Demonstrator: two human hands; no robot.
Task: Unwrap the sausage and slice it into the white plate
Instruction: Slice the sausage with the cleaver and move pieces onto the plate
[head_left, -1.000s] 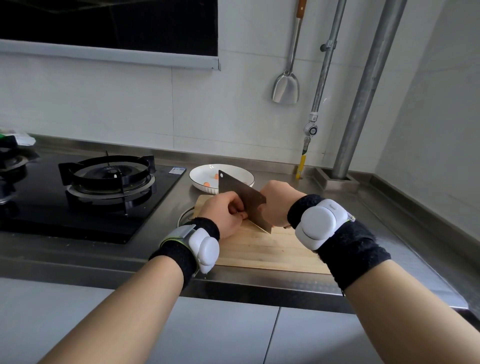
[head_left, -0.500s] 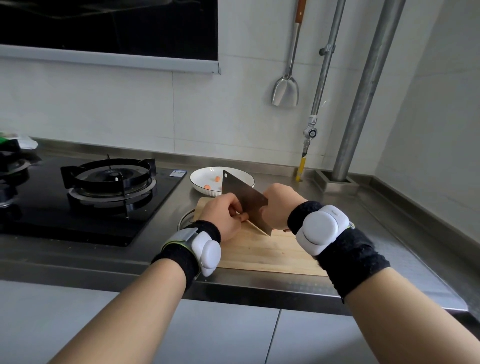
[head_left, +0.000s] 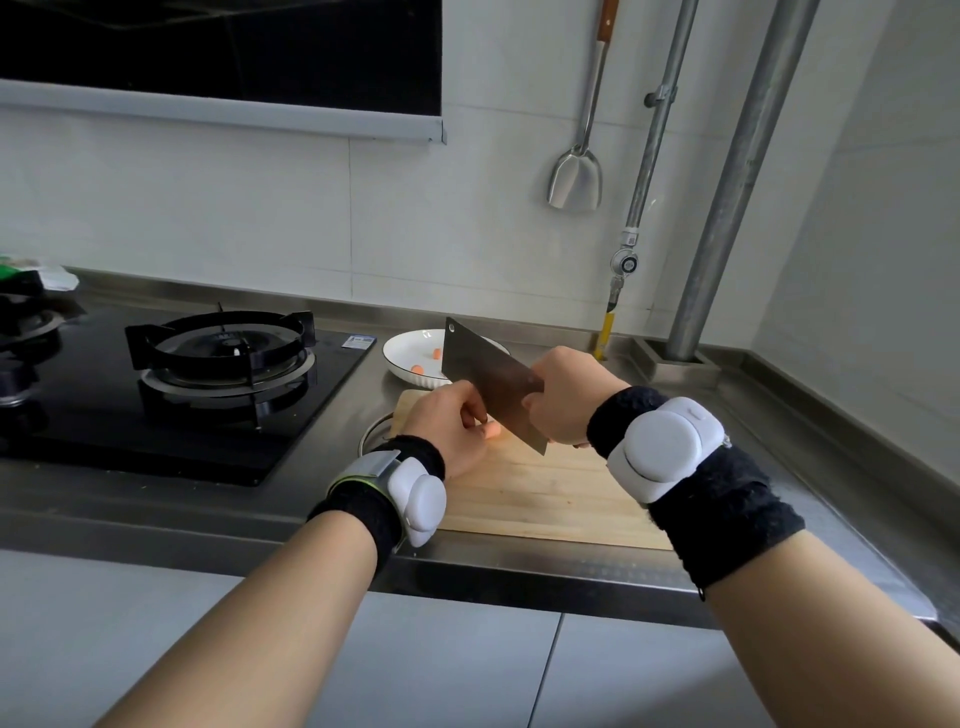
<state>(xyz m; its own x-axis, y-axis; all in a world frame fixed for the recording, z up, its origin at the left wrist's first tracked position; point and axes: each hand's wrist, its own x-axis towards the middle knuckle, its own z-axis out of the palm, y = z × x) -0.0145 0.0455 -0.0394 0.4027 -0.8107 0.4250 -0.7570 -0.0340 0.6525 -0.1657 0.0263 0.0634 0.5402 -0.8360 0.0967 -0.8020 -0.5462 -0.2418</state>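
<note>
On my feed: sausage (head_left: 491, 430) stub pinkish-orange, same as the two slices (head_left: 417, 369) in the white plate (head_left: 400, 358). Cleaver (head_left: 483, 374) blade dark grey with a brownish sheen mid-face. Cutting board (head_left: 545, 493) pale wood, straight lengthwise grain. Wristbands (head_left: 727, 519) black, sensor pods (head_left: 660, 447) white. Hob (head_left: 156, 441) gloss black, counter (head_left: 519, 566) brushed steel grey. Wall tiles (head_left: 467, 234) white with thin grey joints. Spatula (head_left: 575, 179) silver with a brown handle. Valve handle (head_left: 608, 325) yellow. Cabinet fronts (head_left: 441, 670) pale grey.
</note>
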